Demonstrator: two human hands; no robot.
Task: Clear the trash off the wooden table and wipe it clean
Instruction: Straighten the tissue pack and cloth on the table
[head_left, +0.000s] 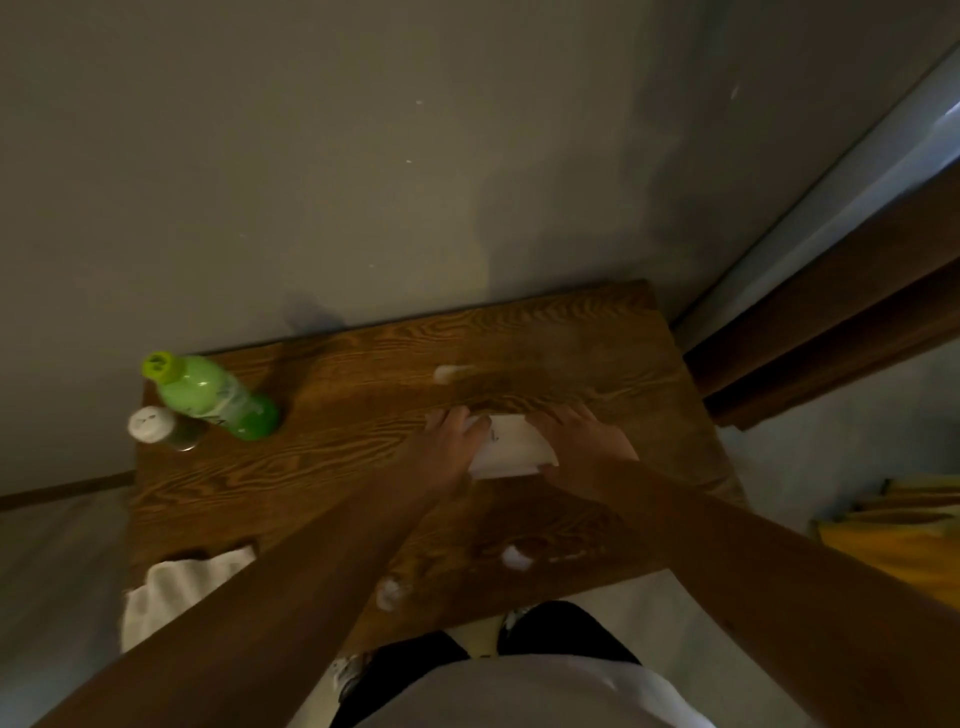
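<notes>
Hands: both reach over the middle of the bench (363, 374) and meet on a white paper (511, 447).
Left hand (449, 444): lies on the paper's left end, fingers spread fairly flat across the sheet and the wood; whether the thumb pinches the edge cannot be told.
Right hand (582, 441): covers the paper's right end, fingers bent over its far edge and thumb near its near edge, so it seems to grip the sheet.
Paper: folded or flat, lying on the wood between the hands, with a small dark mark near its left part.
Scraps: a pale smear (447, 373) beyond the hands; a white crumpled bit (514, 557) and another (389, 592) near the front edge, well apart from the paper.
Cloth (171, 587): white, draped over the front left corner, partly hidden by the left forearm.
Bottle (213, 395): green, capped, at the far left corner.
Jar (156, 426): small, white lid, just beside the bottle on its near left side.
Surroundings: grey wall (311, 156) behind the bench, dark wooden door frame (831, 322) to the right, something yellow (904, 545) on the floor at the right.
</notes>
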